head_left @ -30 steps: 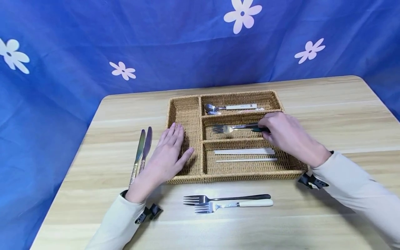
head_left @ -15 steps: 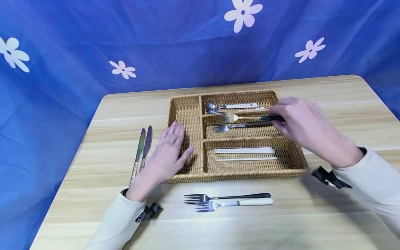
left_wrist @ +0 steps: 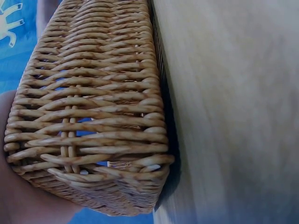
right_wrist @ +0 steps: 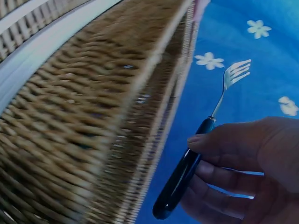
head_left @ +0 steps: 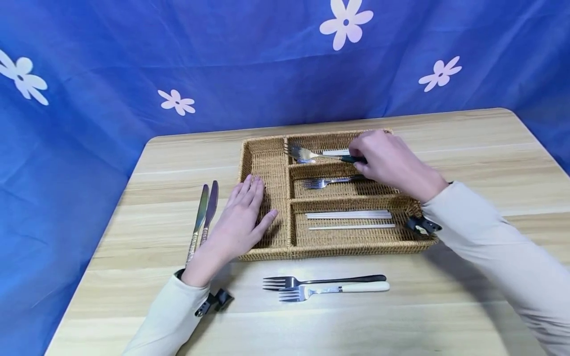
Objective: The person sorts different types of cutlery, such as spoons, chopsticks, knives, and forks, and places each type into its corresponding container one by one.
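Observation:
My right hand (head_left: 387,158) pinches the dark green handle of a fork (right_wrist: 184,170) between thumb and fingers. In the head view the fork's gold-toned head overlaps the back compartment, where a white-handled spoon (head_left: 335,153) lies partly covered. Another fork (head_left: 317,183), dark-handled, rests in the middle compartment. My left hand (head_left: 242,217) lies with straight fingers over the left side of the wicker tray (head_left: 267,253); the left wrist view shows the tray's woven outer wall (left_wrist: 93,112) with part of that hand beside it.
White chopsticks (head_left: 349,215) lie in the tray's front compartment. Two table knives (head_left: 206,210) are left of the tray. In front of it lie a black fork (head_left: 329,282) and a white-handled fork (head_left: 334,290). A blue flowered cloth (head_left: 267,59) hangs behind the table (head_left: 481,148).
My right hand has lifted the green-handled fork from the middle compartment, first to the right, then back leftward over the back compartment. The left hand has stayed put.

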Tool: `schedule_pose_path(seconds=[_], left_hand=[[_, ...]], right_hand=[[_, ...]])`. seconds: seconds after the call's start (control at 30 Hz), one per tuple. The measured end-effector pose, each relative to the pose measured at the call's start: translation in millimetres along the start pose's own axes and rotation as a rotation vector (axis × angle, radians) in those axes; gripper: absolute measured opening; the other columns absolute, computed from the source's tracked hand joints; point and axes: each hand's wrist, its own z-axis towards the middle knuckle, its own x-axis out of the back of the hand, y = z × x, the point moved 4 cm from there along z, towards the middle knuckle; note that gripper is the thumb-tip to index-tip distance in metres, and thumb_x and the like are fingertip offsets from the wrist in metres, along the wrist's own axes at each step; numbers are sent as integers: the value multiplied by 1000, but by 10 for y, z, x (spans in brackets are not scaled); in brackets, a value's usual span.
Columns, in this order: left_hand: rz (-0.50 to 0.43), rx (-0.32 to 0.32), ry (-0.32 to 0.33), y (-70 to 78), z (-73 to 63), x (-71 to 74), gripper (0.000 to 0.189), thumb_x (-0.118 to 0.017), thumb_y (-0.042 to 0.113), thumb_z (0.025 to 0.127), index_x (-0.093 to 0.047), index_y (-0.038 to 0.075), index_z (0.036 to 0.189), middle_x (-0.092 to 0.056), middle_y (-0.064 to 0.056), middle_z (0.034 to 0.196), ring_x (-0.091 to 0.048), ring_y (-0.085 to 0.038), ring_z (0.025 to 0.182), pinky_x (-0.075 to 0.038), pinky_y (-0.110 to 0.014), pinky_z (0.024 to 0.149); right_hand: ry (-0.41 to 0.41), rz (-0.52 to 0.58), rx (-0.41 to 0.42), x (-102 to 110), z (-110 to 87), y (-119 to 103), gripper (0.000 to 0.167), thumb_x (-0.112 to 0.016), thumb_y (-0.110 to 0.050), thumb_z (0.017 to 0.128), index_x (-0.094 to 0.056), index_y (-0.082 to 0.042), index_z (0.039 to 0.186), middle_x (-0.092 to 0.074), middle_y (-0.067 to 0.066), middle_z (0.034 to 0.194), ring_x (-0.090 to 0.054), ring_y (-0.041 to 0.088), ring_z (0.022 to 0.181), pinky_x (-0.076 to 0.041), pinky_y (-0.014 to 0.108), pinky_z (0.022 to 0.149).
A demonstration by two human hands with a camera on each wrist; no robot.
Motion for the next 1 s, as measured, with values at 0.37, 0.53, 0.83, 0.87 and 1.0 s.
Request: schedule_pose_path(seconds=[0.37, 0.53, 0.83, 0.87, 1.0], left_hand=[[-6, -5, 3, 19, 14, -2, 72, -37, 44, 103, -21, -10, 147, -16, -24, 156, -6, -37, 146, -2, -46, 120], [-1, -12, 7, 13, 7, -12, 72, -37, 44, 103, -20, -11, 147, -16, -25, 156, -7, -38, 146, -3, -47, 119], [-15, -10, 14, 4, 7, -7, 73, -37, 45, 102, -19, -10, 148, -16, -24, 156, -6, -37, 146, -1, -45, 120], [-16, -9, 14, 0, 7, -7, 73, -37, 45, 102, -19, -10, 148, -16, -24, 156, -6, -37, 146, -1, -45, 120], [-15, -12, 24, -10, 7, -6, 73, -38, 45, 102, -20, -10, 147, -17, -25, 156, -7, -37, 146, 0, -44, 120]], right_hand=[[-250, -15, 24, -309, -12, 147, 12, -74, 1, 75, -67, -9, 74, -61, 2, 70, -57, 19, 63, -55, 36, 61], [-429, 29, 60, -455, 22, 182, 20, -67, 9, 74, -71, -9, 81, -64, 2, 75, -60, 18, 70, -55, 31, 65], [-598, 67, 13, -571, 32, 302, 41, -50, 18, 66, -70, -16, 74, -65, -3, 78, -60, 18, 78, -54, 33, 72], [-612, 69, 13, -575, 33, 309, 41, -50, 18, 66, -70, -17, 74, -65, -3, 79, -60, 19, 80, -54, 35, 75], [-640, 90, 14, -578, 34, 330, 41, -49, 18, 66, -70, -16, 75, -65, -3, 82, -60, 20, 83, -54, 37, 79]])
